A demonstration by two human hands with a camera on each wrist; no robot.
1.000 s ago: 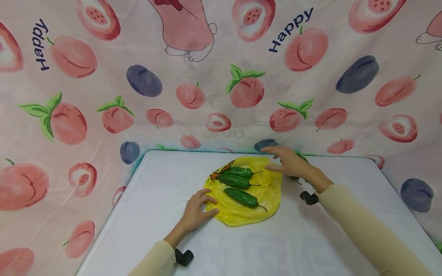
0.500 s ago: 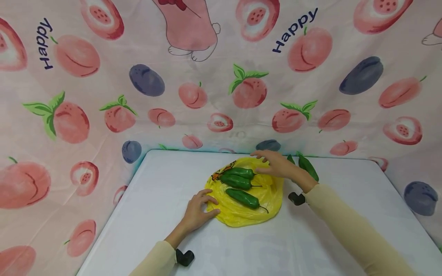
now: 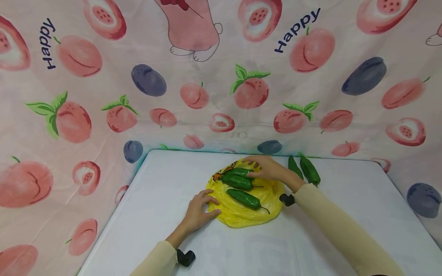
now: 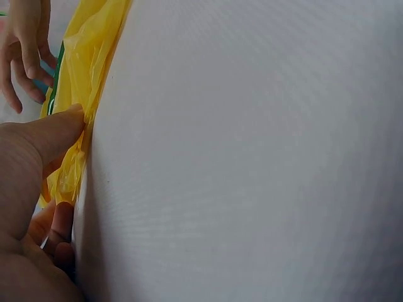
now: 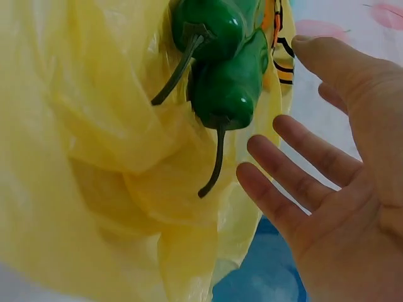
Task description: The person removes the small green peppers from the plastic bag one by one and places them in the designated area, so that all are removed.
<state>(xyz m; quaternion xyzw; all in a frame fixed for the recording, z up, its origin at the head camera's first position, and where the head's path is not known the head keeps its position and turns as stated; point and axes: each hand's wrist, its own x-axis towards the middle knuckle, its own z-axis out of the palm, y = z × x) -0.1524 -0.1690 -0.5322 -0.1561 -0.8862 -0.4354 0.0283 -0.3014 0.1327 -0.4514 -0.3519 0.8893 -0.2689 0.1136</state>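
Note:
Three green chili peppers (image 3: 243, 198) lie on a yellow plastic bag (image 3: 241, 219) spread flat on the white table. My right hand (image 3: 267, 168) is over the bag's far right part, fingers spread, beside the two upper peppers. In the right wrist view, a pepper (image 5: 230, 94) with a curved stem lies near its fingertips, and nothing is held. My left hand (image 3: 198, 211) rests at the bag's left edge, thumb and fingers apart. In the left wrist view, that thumb (image 4: 60, 132) touches the yellow plastic.
Two more green peppers (image 3: 309, 170) lie on the table right of the bag, partly behind my right forearm. An orange and black patterned piece (image 3: 221, 173) shows at the bag's upper left. A fruit-print cloth (image 3: 214, 103) hangs behind the white table (image 3: 155, 184).
My right hand has moved left from beside the two right-hand peppers to over the bag, uncovering them. My left hand stays at the bag's edge. The view has shifted slightly.

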